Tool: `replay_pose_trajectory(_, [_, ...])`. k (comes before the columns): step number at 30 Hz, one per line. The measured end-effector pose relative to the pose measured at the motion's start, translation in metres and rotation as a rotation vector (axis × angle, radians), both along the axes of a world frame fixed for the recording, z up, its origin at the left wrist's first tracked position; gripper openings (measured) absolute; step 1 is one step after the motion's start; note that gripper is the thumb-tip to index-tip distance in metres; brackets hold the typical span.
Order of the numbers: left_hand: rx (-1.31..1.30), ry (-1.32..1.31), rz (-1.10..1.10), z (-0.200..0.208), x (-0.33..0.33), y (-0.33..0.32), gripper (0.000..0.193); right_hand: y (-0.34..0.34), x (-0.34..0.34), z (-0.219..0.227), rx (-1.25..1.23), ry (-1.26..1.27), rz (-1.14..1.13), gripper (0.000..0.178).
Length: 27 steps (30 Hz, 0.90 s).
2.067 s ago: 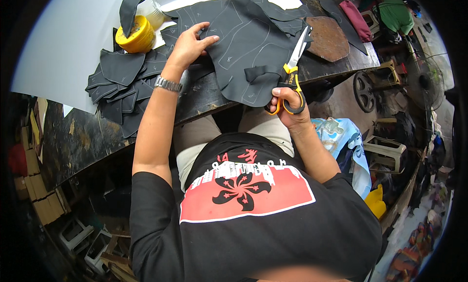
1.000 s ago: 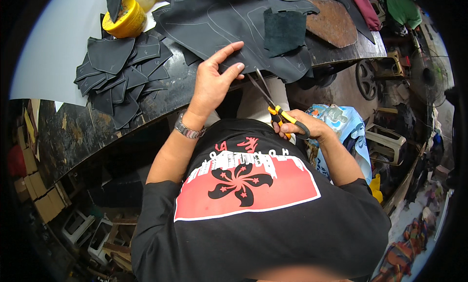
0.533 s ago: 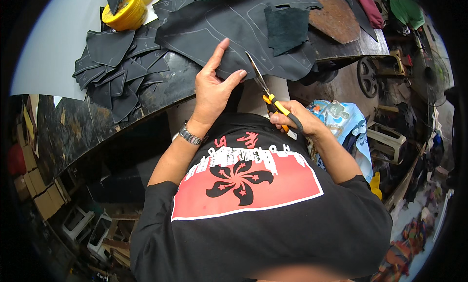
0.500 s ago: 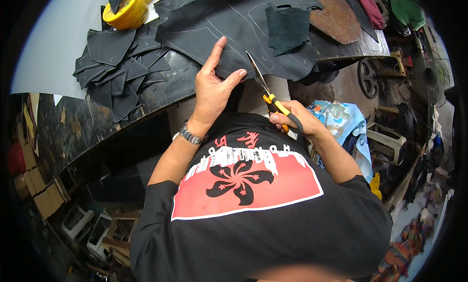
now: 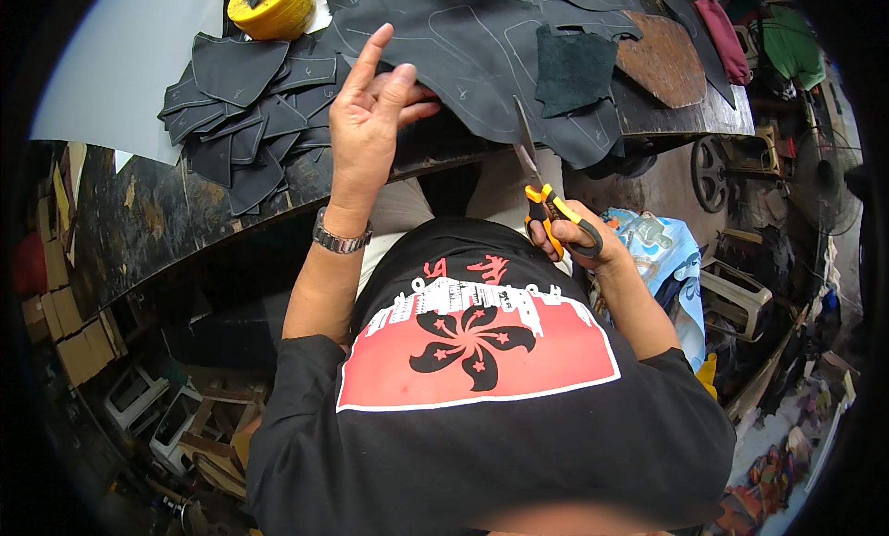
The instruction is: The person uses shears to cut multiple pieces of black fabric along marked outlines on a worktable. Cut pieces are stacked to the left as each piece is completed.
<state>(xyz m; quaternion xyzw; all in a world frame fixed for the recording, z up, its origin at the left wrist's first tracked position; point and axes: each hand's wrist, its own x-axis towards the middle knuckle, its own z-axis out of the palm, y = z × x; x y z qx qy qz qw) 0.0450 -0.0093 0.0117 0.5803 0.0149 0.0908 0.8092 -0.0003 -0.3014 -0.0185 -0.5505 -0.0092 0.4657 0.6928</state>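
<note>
A large sheet of black leather-like material (image 5: 472,59) lies at the table's front edge, with pale outlines drawn on it. My left hand (image 5: 370,119) is raised at the sheet's left front edge. Its index finger points up and away, apart from the thumb, and the other fingers are partly bent behind the thumb; I see nothing held there. In my right hand (image 5: 588,240) is a pair of scissors (image 5: 528,147) with yellow, orange and black handles. Their blades point away from me, the tip over the sheet's front part. A small dark rough-edged piece (image 5: 574,70) rests on the sheet.
Cut black pieces (image 5: 241,68) are heaped on the worn dark table (image 5: 139,230), left of the sheet. Behind them stands a round yellow container (image 5: 271,10). A brown board (image 5: 659,64) lies at the right. Stools (image 5: 736,300) and a light-blue cloth (image 5: 662,244) are beside me.
My left hand has moved left and away from me, its index finger still extended. The scissors have shifted a little to the right over the sheet, still in my right hand. The view has shifted slightly.
</note>
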Motion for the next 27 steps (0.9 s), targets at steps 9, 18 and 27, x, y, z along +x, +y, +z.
replay_pose_trajectory(9, [0.168,-0.007,-0.115,-0.024,-0.009,-0.031,0.076,0.010,-0.004,0.016,-0.292,-0.040,0.050,0.039])
replay_pose_trajectory(18, [0.040,0.031,-0.137,-0.026,-0.017,-0.031,0.070,0.020,-0.016,0.021,-0.348,-0.125,-0.024,0.039])
replay_pose_trajectory(27, [0.122,0.028,-0.131,-0.030,-0.016,-0.030,0.071,0.024,-0.021,0.025,-0.432,-0.152,-0.051,0.034])
